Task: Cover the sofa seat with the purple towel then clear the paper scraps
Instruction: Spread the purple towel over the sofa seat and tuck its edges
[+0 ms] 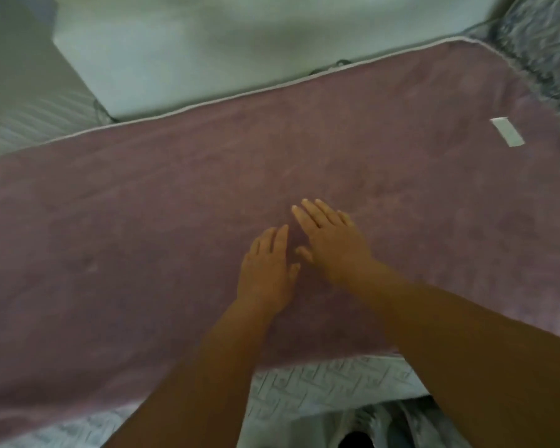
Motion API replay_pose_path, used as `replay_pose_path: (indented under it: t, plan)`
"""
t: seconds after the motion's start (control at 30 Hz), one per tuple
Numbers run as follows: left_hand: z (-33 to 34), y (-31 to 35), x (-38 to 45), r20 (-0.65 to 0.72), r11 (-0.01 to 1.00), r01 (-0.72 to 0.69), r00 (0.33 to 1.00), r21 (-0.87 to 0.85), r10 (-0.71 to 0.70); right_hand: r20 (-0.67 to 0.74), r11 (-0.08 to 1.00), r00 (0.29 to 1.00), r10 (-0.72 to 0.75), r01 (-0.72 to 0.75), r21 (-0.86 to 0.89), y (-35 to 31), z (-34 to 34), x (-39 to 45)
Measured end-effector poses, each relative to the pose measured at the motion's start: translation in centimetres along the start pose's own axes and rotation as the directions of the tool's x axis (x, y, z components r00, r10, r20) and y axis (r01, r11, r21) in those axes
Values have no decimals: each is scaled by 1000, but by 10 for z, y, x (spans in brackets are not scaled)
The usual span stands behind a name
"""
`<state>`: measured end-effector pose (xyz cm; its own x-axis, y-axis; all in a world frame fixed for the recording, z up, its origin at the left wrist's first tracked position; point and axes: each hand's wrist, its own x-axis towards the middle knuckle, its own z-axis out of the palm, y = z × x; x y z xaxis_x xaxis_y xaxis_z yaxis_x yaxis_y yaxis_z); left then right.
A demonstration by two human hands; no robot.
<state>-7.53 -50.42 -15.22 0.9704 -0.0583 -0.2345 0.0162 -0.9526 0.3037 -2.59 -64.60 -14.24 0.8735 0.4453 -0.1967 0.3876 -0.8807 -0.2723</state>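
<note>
Left hand point(265, 270) and right hand point(332, 240) press flat on purple towel point(143, 221); white label point(507, 131) unreadable.

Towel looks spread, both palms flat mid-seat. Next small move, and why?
Probably lift the right hand and reach to the far right for the white paper scrap lying on the purple towel. The towel already lies flat, both hands are open, the left hand holds nothing, and the scrap is untouched.

Both hands, left hand point(265, 273) beside right hand point(332, 242), lie mid-towel point(143, 221); a paper scrap point(507, 131) lies far right.
</note>
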Motion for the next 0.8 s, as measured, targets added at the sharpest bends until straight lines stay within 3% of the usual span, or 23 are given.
replay_pose_path:
  t: [0.1, 0.2, 0.37, 0.5, 0.57, 0.67, 0.8]
  plan:
    - [-7, -29, -32, -32, 999, 10, 999, -35, -11, 32, 999, 998, -47, 48, -15, -40, 13, -10]
    - [-8, -51, -66, -58, 997, -74, 996, -36, 72, 34, 995, 995, -97, 97, -14, -72, 26, -30]
    - [2, -73, -110, 154, 974, -194, 965, -115, 211, 79, 986, 985, -151, 155, -59, -107, 51, -58]
    - [12, -78, -120, 216, 966, -255, 942, -31, 256, 135, 991, 982, -130, 132, -7, -120, 62, -72]
    - [11, -79, -117, 168, 969, -242, 955, -39, 245, 112, 994, 988, -108, 107, 20, -123, 65, -77]
    - [2, -78, -107, 161, 983, -113, 977, -145, 136, -2, 994, 998, -66, 66, 91, -123, 60, -82]
    - [-6, -77, -91, 76, 986, 26, 997, -166, -14, -160, 985, 972, -171, 167, -37, -115, 52, -85]
